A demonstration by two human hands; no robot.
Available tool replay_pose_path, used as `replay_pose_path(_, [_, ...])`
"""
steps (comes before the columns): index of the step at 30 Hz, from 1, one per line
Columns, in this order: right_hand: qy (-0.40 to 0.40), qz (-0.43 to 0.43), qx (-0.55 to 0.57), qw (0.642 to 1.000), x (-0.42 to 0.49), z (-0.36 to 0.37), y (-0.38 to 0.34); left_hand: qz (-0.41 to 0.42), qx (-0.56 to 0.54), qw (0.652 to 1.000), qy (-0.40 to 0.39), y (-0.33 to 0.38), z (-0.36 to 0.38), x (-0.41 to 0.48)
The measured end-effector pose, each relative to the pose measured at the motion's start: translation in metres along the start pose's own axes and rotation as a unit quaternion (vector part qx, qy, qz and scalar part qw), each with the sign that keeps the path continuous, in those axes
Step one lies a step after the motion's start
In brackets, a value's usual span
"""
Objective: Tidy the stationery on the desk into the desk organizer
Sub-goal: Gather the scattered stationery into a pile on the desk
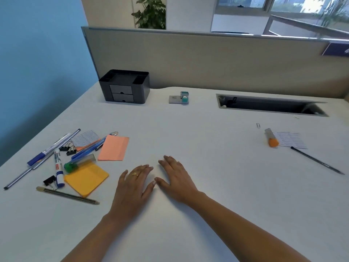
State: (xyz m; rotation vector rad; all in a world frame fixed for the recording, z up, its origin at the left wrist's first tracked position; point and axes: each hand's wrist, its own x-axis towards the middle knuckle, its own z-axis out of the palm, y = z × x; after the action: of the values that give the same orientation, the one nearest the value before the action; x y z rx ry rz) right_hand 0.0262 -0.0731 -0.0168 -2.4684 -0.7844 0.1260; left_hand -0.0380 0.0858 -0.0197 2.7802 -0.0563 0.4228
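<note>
The desk organizer (124,86) stands far-left on the worktop (207,148), stiff and light. Sticky pads (86,178) lift by their edges; slim pens (51,148) roll, so pinch mid-barrel. Both hands (132,188) lie flat, spread, empty.

No text can be read for certain. The white correction pen with a blue cap (58,168), at about eight o'clock, bears blurred dark lettering and a small red label. The white lined cards at nine o'clock (86,138) and three o'clock (291,140) show print too small to read.
</note>
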Motion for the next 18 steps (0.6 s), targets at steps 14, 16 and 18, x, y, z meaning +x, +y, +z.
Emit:
replay_pose_path(14, [0.144,0.243,-0.055,0.958,-0.087,-0.129,0.192,0.135,0.008,0.989,-0.055,0.143,0.072,0.076])
replay_pose_path(16, [0.177,0.274,-0.062,0.943,-0.095,-0.15,0.216,0.157,0.003,0.985,-0.068,0.162,0.083,0.091])
replay_pose_path(18, [0.207,0.305,-0.076,0.926,-0.102,-0.169,0.239,0.165,0.011,0.983,-0.084,0.179,0.093,0.105])
